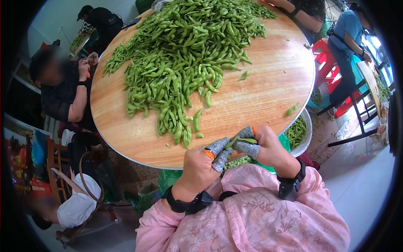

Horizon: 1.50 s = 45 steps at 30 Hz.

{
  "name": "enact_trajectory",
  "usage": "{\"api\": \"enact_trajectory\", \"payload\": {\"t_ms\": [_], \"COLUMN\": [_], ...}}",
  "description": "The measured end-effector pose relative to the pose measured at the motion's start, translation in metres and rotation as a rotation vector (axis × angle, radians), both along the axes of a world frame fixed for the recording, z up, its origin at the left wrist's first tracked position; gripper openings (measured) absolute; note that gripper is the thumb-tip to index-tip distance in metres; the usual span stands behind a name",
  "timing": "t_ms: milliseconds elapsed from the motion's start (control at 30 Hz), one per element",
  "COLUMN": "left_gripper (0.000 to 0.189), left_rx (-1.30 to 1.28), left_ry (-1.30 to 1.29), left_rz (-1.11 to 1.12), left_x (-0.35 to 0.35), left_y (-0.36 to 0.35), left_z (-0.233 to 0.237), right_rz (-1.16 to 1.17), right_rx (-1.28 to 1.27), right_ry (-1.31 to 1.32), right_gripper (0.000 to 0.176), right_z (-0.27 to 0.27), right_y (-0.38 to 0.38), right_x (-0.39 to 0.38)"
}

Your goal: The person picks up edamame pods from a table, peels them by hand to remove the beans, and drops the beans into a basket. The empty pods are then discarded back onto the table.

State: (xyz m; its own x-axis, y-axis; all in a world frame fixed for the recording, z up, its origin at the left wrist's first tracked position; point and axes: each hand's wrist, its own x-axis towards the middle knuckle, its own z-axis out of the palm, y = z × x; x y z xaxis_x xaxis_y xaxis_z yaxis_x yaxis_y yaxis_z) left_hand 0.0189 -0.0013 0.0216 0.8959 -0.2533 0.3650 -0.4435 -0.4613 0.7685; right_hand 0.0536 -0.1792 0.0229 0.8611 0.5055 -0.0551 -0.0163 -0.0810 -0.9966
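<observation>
My left hand (202, 161) and my right hand (265, 146) meet just over the near edge of the round wooden table (247, 101). Grey finger covers with orange trim sleeve several fingers on both. Between the pinched fingertips is a green edamame pod (231, 143), gripped from both sides. Another bit of green pod (247, 140) lies across my right fingers. Below the hands, pale shelled beans (238, 162) show in a green plastic bag (167, 179) at my lap. A large heap of edamame pods (180, 54) spreads across the tabletop, its nearest pods close to my left hand.
A white basket (310, 131) of green pods stands beside the table at right. One person (63, 88) sits at the table's left; another person's forearm (300, 14) reaches in at top right. Red stools (327, 63) and a second table (369, 86) are farther right.
</observation>
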Motion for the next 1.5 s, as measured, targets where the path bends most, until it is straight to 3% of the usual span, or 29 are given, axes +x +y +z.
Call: {"api": "enact_trajectory", "payload": {"t_ms": [67, 133, 167, 233, 267, 300, 400, 467, 567, 600, 633, 733, 800, 833, 900, 967, 1000, 1067, 1100, 1167, 1300, 1367, 1500], "left_gripper": [0.02, 0.022, 0.022, 0.023, 0.023, 0.023, 0.027, 0.026, 0.026, 0.026, 0.026, 0.02, 0.013, 0.013, 0.01, 0.014, 0.014, 0.011, 0.011, 0.012, 0.014, 0.014, 0.013], "left_rx": [0.003, 0.035, 0.035, 0.205, 0.248, 0.248, 0.593, 0.688, 0.807, 0.829, 0.83, 0.705, -0.042, -0.041, -0.282, -0.38, -0.264, -0.052, -0.054, -0.269, -0.355, -0.284, -0.097], "left_ry": [0.029, 0.216, 0.218, 0.038, 0.111, 0.113, 0.121, 0.118, 0.105, 0.096, 0.095, 0.192, 0.373, 0.374, 0.642, 0.621, 0.473, 0.137, 0.138, 0.551, 0.739, 0.484, 0.333], "left_rz": [-0.031, 0.007, 0.01, 0.137, 0.216, 0.218, 0.404, 0.395, 0.362, 0.338, 0.34, 0.372, 0.104, 0.101, 0.055, 0.067, 0.064, 0.071, 0.071, -0.061, -0.237, -0.106, 0.022], "left_x": [-0.002, -0.004, -0.002, 0.008, 0.01, 0.016, 0.041, 0.054, 0.061, 0.062, 0.059, 0.049, 0.044, 0.041, 0.032, 0.02, 0.016, 0.015, 0.016, 0.018, 0.016, 0.011, 0.004], "left_y": [0.004, 0.015, 0.02, 0.029, 0.03, 0.032, 0.036, 0.036, 0.038, 0.039, 0.037, 0.033, 0.037, 0.036, 0.03, 0.016, 0.013, 0.01, 0.011, 0.017, 0.021, 0.015, 0.008], "left_z": [-0.003, -0.005, -0.006, -0.008, -0.006, -0.005, -0.005, -0.01, -0.013, -0.013, -0.009, 0.001, -0.007, -0.005, 0.007, 0.01, 0.005, -0.005, -0.005, -0.002, -0.005, -0.008, -0.001], "right_rz": [-0.13, -0.183, -0.349, -0.591, -0.668, -0.78, -0.848, -0.768, -0.777, -0.753, -0.753, -0.508, -0.327, -0.239, -0.159, -0.094, -0.027, -0.018, -0.008, -0.004, -0.001, -0.054, -0.059], "right_rx": [-0.039, -0.376, -0.511, -0.932, -1.091, -1.14, -1.245, -1.103, -1.1, -0.879, -0.878, -0.393, -0.17, -0.046, 0.142, 0.256, 0.368, 0.371, 0.373, 0.371, 0.362, 0.315, 0.233], "right_ry": [-0.142, -0.258, -0.436, -0.287, -0.493, -0.485, -0.508, -0.491, -0.501, -0.53, -0.532, -0.29, -0.102, -0.006, 0.086, 0.196, 0.305, 0.341, 0.376, 0.32, 0.223, 0.24, 0.307], "right_gripper": [0.008, 0.013, 0.014, 0.014, 0.014, 0.014, 0.014, 0.014, 0.014, 0.015, 0.015, 0.016, 0.018, 0.02, 0.026, 0.027, 0.028, 0.029, 0.03, 0.029, 0.029, 0.028, 0.026], "right_z": [-0.003, -0.002, -0.005, 0.006, -0.012, -0.017, -0.009, -0.003, 0.0, 0.001, -0.003, -0.012, -0.006, -0.004, -0.005, -0.003, -0.002, -0.005, -0.006, -0.006, -0.004, -0.005, -0.006], "right_y": [-0.012, -0.056, -0.076, -0.119, -0.151, -0.171, -0.183, -0.174, -0.15, -0.14, -0.131, -0.091, -0.055, -0.04, -0.017, -0.001, 0.002, 0.005, 0.006, 0.005, 0.006, 0.003, 0.003], "right_x": [-0.001, 0.008, 0.01, 0.011, 0.011, 0.009, 0.005, 0.004, 0.006, 0.008, 0.009, 0.006, 0.004, 0.004, 0.007, 0.01, 0.011, 0.015, 0.016, 0.016, 0.014, 0.011, 0.0]}}
